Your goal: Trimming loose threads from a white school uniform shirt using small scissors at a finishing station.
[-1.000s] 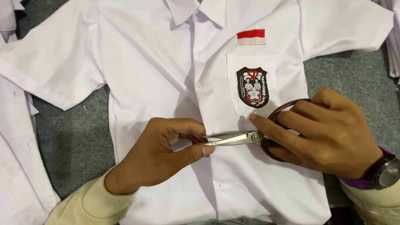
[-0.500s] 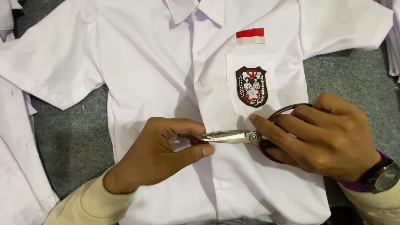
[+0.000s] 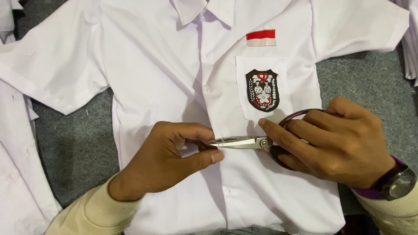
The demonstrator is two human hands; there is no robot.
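Scissors [image 3: 244, 142] on white shirt [image 3: 174, 78]
Steel blades nearly shut, pointing left across button placket; dark-red handle loops at right. Shirt lies flat, front up, buttoned.

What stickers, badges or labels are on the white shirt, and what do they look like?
Flag patch: above the chest pocket, a small rectangle, red upper half over white lower half.
Crest badge: on the chest pocket, shield-shaped, black with red and white figures inside.
Watch: on the right wrist at the lower right, a round pale face in a dark case; its markings are too small to tell.
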